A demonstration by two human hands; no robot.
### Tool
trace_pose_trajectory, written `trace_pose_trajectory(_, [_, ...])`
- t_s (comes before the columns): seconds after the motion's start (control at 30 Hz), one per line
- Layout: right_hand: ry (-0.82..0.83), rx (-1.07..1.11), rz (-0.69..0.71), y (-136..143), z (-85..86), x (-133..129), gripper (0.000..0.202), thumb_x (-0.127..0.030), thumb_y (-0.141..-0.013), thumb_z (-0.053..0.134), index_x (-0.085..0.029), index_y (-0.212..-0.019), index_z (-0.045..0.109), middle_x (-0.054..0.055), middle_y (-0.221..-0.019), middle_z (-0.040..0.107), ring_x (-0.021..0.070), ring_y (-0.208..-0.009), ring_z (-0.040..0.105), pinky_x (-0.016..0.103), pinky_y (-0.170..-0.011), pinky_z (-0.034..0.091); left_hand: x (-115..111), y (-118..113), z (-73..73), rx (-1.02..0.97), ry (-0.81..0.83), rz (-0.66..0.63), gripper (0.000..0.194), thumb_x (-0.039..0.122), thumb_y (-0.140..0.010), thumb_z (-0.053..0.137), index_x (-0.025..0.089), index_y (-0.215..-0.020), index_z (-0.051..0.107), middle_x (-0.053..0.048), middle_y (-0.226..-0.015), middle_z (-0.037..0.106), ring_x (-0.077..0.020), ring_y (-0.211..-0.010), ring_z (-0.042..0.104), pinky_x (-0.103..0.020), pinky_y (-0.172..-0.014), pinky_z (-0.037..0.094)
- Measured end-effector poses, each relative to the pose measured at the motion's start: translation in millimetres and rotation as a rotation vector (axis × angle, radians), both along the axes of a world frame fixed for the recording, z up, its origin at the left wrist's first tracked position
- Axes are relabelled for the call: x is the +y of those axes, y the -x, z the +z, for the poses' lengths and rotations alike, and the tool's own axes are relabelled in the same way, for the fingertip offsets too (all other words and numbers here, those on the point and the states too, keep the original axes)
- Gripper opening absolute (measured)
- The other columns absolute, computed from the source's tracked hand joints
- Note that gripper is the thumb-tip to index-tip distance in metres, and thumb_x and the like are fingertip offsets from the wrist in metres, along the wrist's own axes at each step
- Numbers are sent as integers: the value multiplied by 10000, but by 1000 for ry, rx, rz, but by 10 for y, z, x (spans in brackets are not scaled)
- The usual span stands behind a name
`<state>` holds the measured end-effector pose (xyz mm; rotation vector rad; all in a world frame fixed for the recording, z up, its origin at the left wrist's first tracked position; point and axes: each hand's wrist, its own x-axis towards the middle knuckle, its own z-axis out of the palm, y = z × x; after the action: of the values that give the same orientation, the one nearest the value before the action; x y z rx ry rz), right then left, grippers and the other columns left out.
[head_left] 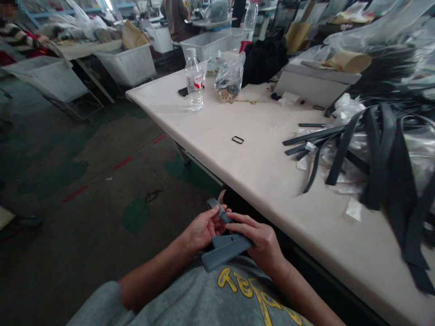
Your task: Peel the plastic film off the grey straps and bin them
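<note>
Both of my hands are together in front of my shirt, beside the table's near edge. Between them is a dark grey strap [227, 254], folded so that a loop stands up at its far end and a flat end hangs toward me. My left hand [205, 228] pinches the strap near the loop with thumb and fingers. With its fingers closed over the strap, my right hand [261, 237] holds the folded part. A small slot or hole shows in the strap near my right fingers. On the table, a black oval ring buckle [238, 140] lies apart from my hands.
The pale table [204, 136] stretches ahead and right. Many dark straps [377, 154] pile at its right side. A water bottle [195, 86], a clear bag of small parts [228, 86] and a grey box [312, 83] stand farther back. White bins [125, 63] and people are beyond.
</note>
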<state>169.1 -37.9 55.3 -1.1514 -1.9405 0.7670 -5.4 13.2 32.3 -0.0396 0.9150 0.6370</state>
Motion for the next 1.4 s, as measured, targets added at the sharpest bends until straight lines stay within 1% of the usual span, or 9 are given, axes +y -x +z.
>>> trace_pose_trajectory(0.27, [128,34,-87,51,99,139,299,-100,-846,510,-246,-1017,707,32,-986,747,179,-901,695,268,-815,525,-98,-57,-70,-54,-132,133,152,192,-860,639,87,-963,673,-111,-924,730,-178,-772,699,-264,-751,554])
trace_pose_trajectory(0.4, [243,150,-119,-82,325,-38,184,-168,-826,572,-243,-892,726,11,-793,748,170,-699,680,250,-662,507,244,151,-260,46,50,299,418,357,-946,510,-13,-1115,606,-190,-888,710,-213,-727,707,-304,-679,588])
trace_pose_trajectory(0.53, [353,246,-69,-231,493,-305,162,-265,-852,595,-256,-772,736,0,-682,734,151,-573,652,234,-548,479,661,607,-414,222,49,493,414,314,-1007,352,3,-1207,536,-102,-699,677,-156,-526,649,-231,-523,554])
trace_pose_trajectory(0.73, [533,296,-113,-335,365,-553,292,-442,-866,588,-245,-743,766,28,-630,697,161,-547,609,251,-537,500,914,958,-104,395,-253,642,321,202,-1015,348,215,-1280,529,-11,-748,698,-63,-518,629,-113,-496,475])
trace_pose_trajectory(0.8, [546,394,-198,-378,313,-548,302,-475,-848,603,-235,-776,771,55,-734,730,161,-568,607,251,-519,504,853,833,80,375,-424,450,293,196,-962,493,203,-1238,589,-48,-825,726,-87,-543,643,-140,-482,469])
trace_pose_trajectory(0.9, [492,558,-338,-497,361,-477,286,-482,-801,657,-218,-785,765,110,-1061,741,140,-580,602,224,-442,458,652,500,280,307,-695,-57,346,265,-865,656,147,-1190,637,-103,-848,733,-133,-554,647,-186,-484,460])
trace_pose_trajectory(1.1, [415,699,-591,-907,578,-434,379,-540,-761,681,-165,-800,728,151,-1318,619,58,-475,538,179,-336,254,165,-170,381,132,-858,-878,396,421,-869,642,158,-1166,654,-100,-884,710,-135,-609,642,-199,-545,422])
trace_pose_trajectory(1.27, [294,863,-634,-1224,523,-692,295,-475,-811,680,-188,-860,728,101,-1216,693,28,-446,495,202,-461,439,-65,-445,389,80,-865,-1210,334,473,-885,602,175,-993,704,-32,-800,652,-121,-655,559,-215,-620,423])
trace_pose_trajectory(1.4, [194,896,-745,-1299,557,-951,272,-449,-831,670,-186,-854,734,81,-1030,764,5,-360,371,198,-440,430,-64,-668,514,88,-956,-1252,431,569,-876,552,191,-985,728,-57,-873,679,-181,-769,587,-259,-713,454])
